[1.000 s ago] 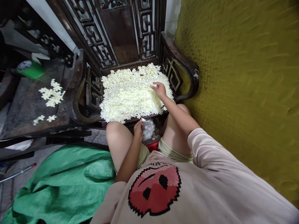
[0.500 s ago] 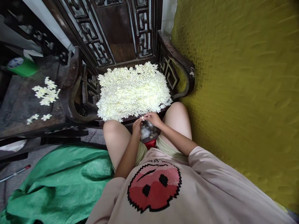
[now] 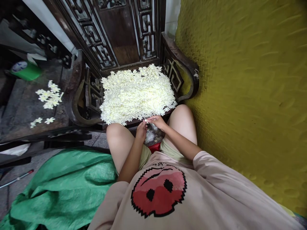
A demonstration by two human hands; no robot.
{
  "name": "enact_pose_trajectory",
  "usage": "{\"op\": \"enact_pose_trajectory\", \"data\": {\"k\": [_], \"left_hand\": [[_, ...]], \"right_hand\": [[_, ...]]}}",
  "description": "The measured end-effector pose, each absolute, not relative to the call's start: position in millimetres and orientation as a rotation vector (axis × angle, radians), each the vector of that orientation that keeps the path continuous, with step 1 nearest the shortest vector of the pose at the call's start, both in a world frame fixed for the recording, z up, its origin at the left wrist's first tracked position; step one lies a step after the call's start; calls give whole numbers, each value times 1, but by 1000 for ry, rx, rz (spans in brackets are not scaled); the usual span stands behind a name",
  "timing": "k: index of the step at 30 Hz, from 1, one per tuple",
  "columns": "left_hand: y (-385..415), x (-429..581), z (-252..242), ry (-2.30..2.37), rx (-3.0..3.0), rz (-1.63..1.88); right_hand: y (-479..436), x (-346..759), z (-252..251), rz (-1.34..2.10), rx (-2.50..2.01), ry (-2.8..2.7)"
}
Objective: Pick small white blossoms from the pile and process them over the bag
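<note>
Between my two hands, just in front of the chair seat's edge, is a small white flower (image 3: 146,121). My left hand (image 3: 142,130) is closed, its thumb and fingertips pinched at the flower. From the other side my right hand (image 3: 156,121) meets it, fingers also pinched together at the flower. Exactly which fingertip grips which part is too small to make out. Right beyond the hands, a thick layer of white flowers (image 3: 137,95) covers the seat of a dark carved wooden chair (image 3: 126,48).
To the left, a dark wooden surface (image 3: 16,102) carries loose white flowers (image 3: 50,95) and a green roll (image 3: 27,70). A green sheet (image 3: 69,185) lies on the floor beside my leg. A yellow textured mat (image 3: 244,95) stands at the right. Whitish bits (image 3: 150,135) lie below my hands.
Both hands stay nearly in place at the seat's edge, the flower still between their fingertips but appearing slightly turned. The view has shifted a little.
</note>
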State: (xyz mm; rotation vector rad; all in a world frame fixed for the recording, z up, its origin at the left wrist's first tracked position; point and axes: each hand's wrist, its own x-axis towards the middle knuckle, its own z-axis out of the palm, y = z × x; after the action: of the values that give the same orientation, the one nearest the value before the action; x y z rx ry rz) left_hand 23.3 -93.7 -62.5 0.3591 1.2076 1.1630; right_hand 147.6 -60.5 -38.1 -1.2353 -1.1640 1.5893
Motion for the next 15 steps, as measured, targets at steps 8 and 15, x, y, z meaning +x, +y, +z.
{"op": "enact_pose_trajectory", "data": {"k": [8,15], "left_hand": [[-92,22,-72,1268,438,1192],[-91,25,-72,1343,411,1174]], "right_hand": [[-59,148,-42,1534,-1266,-1178],[-58,145,-46,1467,-1330,-1228]]}}
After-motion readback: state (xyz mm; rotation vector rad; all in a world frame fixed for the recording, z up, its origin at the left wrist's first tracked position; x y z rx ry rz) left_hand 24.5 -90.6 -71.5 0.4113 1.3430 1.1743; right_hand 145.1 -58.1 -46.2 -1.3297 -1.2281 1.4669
